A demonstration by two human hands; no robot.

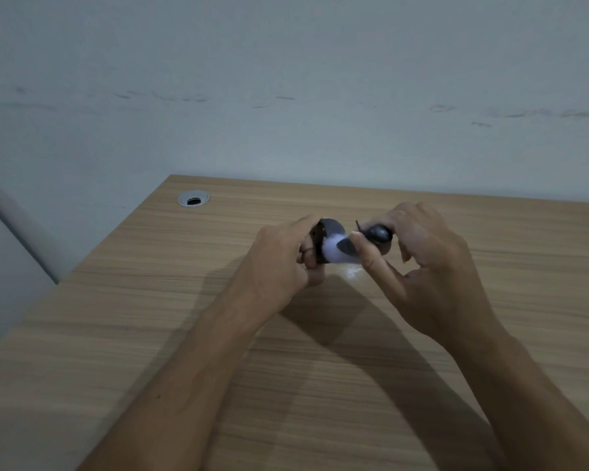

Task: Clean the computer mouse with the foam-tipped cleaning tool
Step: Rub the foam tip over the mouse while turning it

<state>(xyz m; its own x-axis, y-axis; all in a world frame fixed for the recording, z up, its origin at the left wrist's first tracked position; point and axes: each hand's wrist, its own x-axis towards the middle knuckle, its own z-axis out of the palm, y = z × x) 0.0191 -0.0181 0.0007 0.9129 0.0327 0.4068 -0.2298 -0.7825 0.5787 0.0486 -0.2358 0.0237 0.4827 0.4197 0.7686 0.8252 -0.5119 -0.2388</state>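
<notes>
My left hand (283, 256) grips a dark computer mouse (330, 229), held above the wooden desk (218, 334) with one end pointing right. White foam (334, 253) covers the lower part of the mouse. My right hand (429, 263) holds a small black cleaning tool (378, 233), whose dark tip (347, 245) presses into the foam on the mouse. My fingers hide most of the mouse's left side and the tool's handle.
A round metal cable grommet (193, 199) sits at the desk's far left corner. A small white foam smear (352, 273) lies on the desk under the hands. The desk's left edge runs diagonally; a grey wall (286, 96) stands behind.
</notes>
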